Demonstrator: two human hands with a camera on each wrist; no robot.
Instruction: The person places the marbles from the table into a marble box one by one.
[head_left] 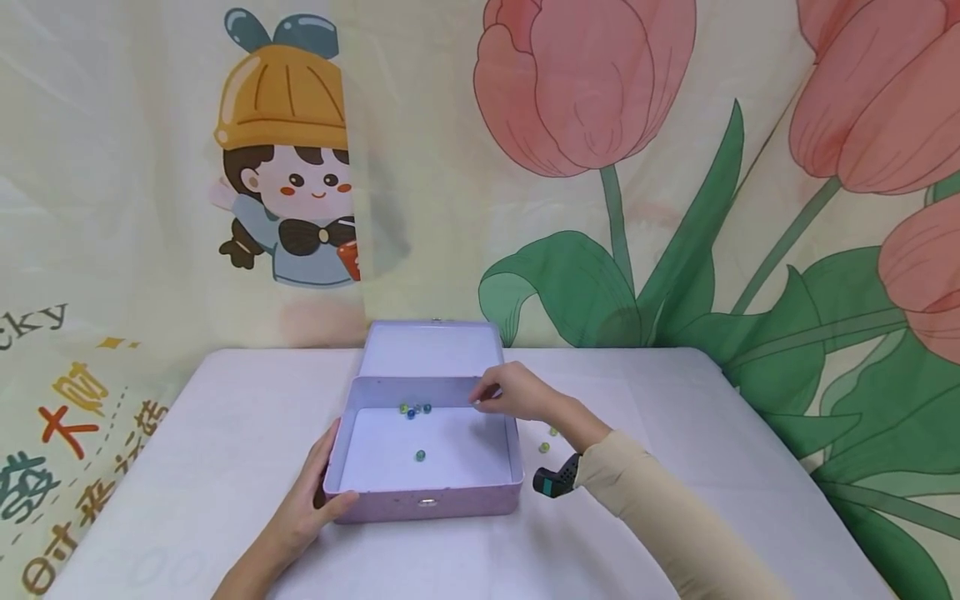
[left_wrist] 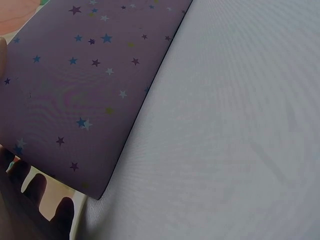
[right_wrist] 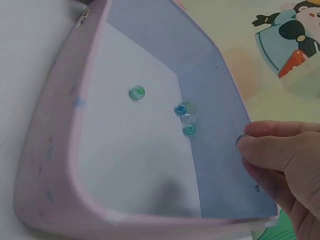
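A lilac lidded box (head_left: pixel 468 502) stands open, its star-printed outer side (left_wrist: pixel 75 80) filling part of the left wrist view. My left hand (head_left: pixel 303 504) grips its left side, thumb at the front corner. Over the right part of the box, my right hand (head_left: pixel 521 393) pinches a small glass marble (right_wrist: pixel 240 140) between thumb and fingertips. Inside, several marbles (right_wrist: pixel 188 131) cluster along the back wall, and a single green marble (right_wrist: pixel 137 92) lies nearer the front.
Two yellow-green marbles, one of them the nearer marble (head_left: pixel 544 447), lie right of the box on the white-covered table (head_left: pixel 637 400). The raised lid (head_left: pixel 427 350) leans back toward a printed curtain (head_left: pixel 420 167). A black wrist device (head_left: pixel 557 479) hangs below my right wrist.
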